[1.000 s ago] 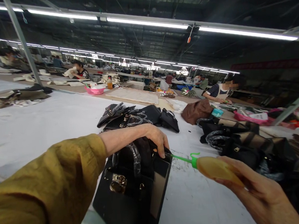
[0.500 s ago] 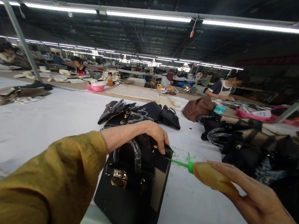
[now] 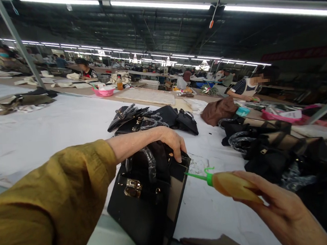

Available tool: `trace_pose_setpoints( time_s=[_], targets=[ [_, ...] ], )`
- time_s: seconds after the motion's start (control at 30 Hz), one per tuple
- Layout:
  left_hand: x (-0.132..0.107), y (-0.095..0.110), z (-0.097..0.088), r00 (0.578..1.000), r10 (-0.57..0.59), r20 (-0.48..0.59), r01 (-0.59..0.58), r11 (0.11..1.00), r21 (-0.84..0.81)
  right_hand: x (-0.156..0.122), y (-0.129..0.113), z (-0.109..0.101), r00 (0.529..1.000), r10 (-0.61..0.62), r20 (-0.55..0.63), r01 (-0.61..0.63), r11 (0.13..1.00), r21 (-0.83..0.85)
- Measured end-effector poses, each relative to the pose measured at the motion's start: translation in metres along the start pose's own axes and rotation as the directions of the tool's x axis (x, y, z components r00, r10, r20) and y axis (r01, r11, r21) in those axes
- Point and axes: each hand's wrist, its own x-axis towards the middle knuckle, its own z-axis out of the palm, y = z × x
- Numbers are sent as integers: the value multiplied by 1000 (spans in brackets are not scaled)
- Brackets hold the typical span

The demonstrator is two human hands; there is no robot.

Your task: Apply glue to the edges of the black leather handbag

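To the right of the black handbag (image 3: 143,211), the right hand (image 3: 283,200) is wrapped round an amber squeeze bottle (image 3: 233,185) whose green nozzle (image 3: 197,175) points at the bag's side edge; too hard a squeeze or a wobbling wrist could, I'd judge, drip its contents onto the tan side panel (image 3: 173,197). The left hand (image 3: 173,140) bends its fingers over the bag's far corner, pinching or merely pressing, I cannot tell; a slip there might swing the edge off the nozzle. The bag sits askew at the near side of the desk (image 3: 54,135): smooth black front, gold-toned clasp (image 3: 133,188), then a handle (image 3: 150,161) in clear wrap. Beyond it lie more black bags (image 3: 167,116).
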Motion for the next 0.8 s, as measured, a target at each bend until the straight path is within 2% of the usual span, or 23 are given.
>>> trace_pose_setpoints(
  time_s=[0.2, 0.43, 0.67, 0.8],
  targets=[
    [-2, 3, 0, 1000, 0, -27, 1, 999, 34, -9, -2, -1, 999, -53, 7, 53, 999, -10],
    [-5, 7, 2, 999, 17, -42, -13, 997, 80, -32, 4, 6, 982, -19, 190, 15, 1000, 26],
    [-6, 10, 4, 999, -8, -53, 12, 997, 79, -52, 7, 13, 972, -91, 218, 89, 996, 19],
    [-7, 12, 6, 998, -14, -60, 19, 996, 84, -71, 17, 16, 961, -41, 274, 35, 999, 27]
  ],
)
